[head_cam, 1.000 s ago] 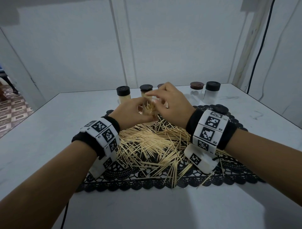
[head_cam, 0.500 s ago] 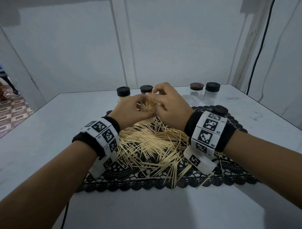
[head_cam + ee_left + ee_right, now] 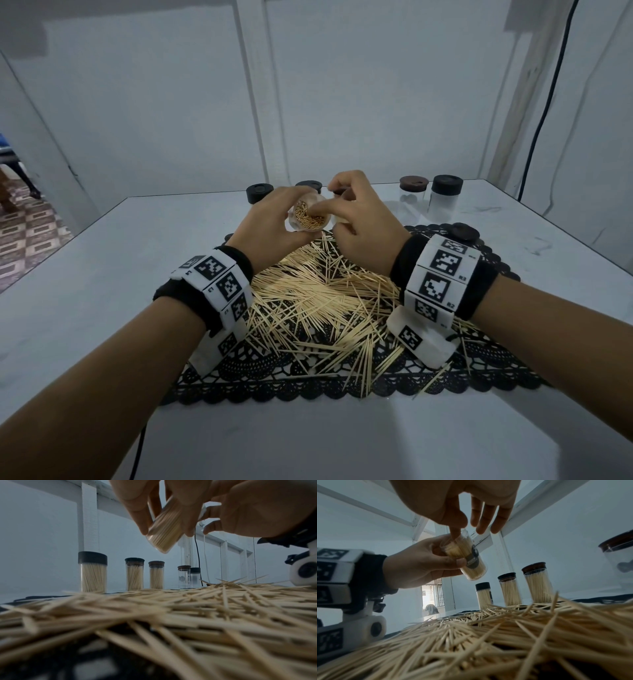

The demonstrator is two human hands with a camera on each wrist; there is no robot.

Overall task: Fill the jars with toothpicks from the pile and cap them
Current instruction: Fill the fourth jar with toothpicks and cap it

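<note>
Head view: left hand [image 3: 270, 222] grips a tilted jar [image 3: 310, 216] (packed with toothpicks) above the pile [image 3: 318, 301]; right hand [image 3: 363, 216], holding nothing, pokes one finger into its mouth.

Left hand [image 3: 154, 500] grips a tilted, toothpick-packed jar [image 3: 165, 530] above the loose toothpick pile [image 3: 171, 615]; right hand [image 3: 254, 507] sits just beside it. Toward the desk's far edge stand three capped full jars [image 3: 93, 573] and two capped clear ones [image 3: 184, 576]
</note>
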